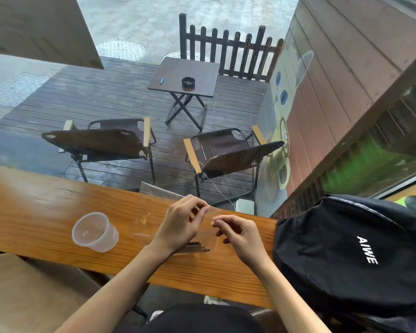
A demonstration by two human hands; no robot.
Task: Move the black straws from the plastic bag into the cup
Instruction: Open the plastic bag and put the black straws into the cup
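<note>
Bare hands (178,224) (240,233) pinching clear crinkly plastic bag (208,233), ribbed translucent cup (94,231)

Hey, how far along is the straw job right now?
Nothing is moved yet: the cup sits empty. Both the left hand and right hand pinch the plastic bag's top edge, apparently opening it. The black straws remain inside; all transferring is left.

Item count: two hands, left hand (181,224) and right hand (240,234); one clear cup (94,231); one plastic bag (208,233); one black backpack (353,251); two chairs (99,140) (228,152) outside.
</note>
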